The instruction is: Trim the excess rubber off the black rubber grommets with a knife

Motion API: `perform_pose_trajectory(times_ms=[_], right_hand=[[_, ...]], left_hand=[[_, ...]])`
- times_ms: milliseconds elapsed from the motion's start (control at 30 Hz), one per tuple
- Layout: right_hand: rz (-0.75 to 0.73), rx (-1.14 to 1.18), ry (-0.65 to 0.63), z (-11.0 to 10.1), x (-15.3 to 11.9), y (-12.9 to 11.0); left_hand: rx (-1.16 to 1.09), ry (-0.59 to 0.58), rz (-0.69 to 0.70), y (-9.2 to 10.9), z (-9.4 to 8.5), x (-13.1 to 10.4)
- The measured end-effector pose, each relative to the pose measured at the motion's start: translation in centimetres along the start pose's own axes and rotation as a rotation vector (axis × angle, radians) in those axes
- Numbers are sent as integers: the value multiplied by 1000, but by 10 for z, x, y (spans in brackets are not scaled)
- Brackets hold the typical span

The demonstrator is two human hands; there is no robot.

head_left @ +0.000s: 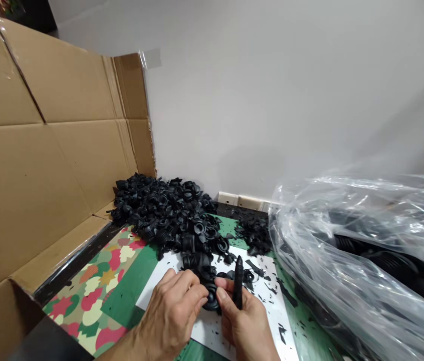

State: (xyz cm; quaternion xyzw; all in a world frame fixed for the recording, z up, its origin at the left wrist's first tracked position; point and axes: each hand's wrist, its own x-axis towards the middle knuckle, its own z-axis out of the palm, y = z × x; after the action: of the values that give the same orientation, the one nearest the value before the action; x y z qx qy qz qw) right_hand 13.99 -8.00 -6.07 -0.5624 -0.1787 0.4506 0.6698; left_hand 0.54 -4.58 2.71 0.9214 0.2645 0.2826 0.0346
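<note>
A round black rubber bellows (212,297) is held low over the white sheet, its ringed opening facing up. My left hand (176,306) is closed on its left side, with thumb and fingertips pinching the rim. From the right, my right hand (247,321) pinches the same part between thumb and forefinger. A slim black pen-shaped tool (238,281) stands upright among the fingers of my right hand; its lower end is hidden. Just beyond my hands, more black ribbed rubber pieces (191,260) lie at the foot of a large heap (170,205).
A tall cardboard wall (65,95) stands at left. Scraps (255,233) litter the white paper (208,331) and green surface (122,301) beside a patterned sheet (95,296). At right bulges a clear plastic bag (309,210) with black ribbed parts inside. Behind is a pale wall (272,100).
</note>
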Motion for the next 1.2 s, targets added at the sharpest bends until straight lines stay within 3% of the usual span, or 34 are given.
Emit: perform_pose_trajectory(times_ms=[233,400,567,633,733,833,933,1033,1200], right_hand=[[-32,-48,39,1,-3,-10],[-89,-126,42,2,-8,-22],[-86,-192,31,-2,-5,-18],[-88,-206,18,-5,-2,-15],[-88,-180,-8,-8,0,-12],[-72,-154,-39,-9,1,-11],[-53,-124,-66,-9,1,-10],[-47,-93,-79,-10,1,-8],[-52,-73,-74,-10,2,-7]], left_hand=[[208,-185,181,2,-3,8],[288,-141,340,-1,6,14],[333,-103,454,-8,18,17],[307,-66,409,-9,18,17],[117,-28,211,-6,12,17],[-114,-56,-13,-4,6,15],[-245,-77,-138,-4,6,10],[-239,-84,-149,-6,7,7],[-68,-118,14,-8,1,8]])
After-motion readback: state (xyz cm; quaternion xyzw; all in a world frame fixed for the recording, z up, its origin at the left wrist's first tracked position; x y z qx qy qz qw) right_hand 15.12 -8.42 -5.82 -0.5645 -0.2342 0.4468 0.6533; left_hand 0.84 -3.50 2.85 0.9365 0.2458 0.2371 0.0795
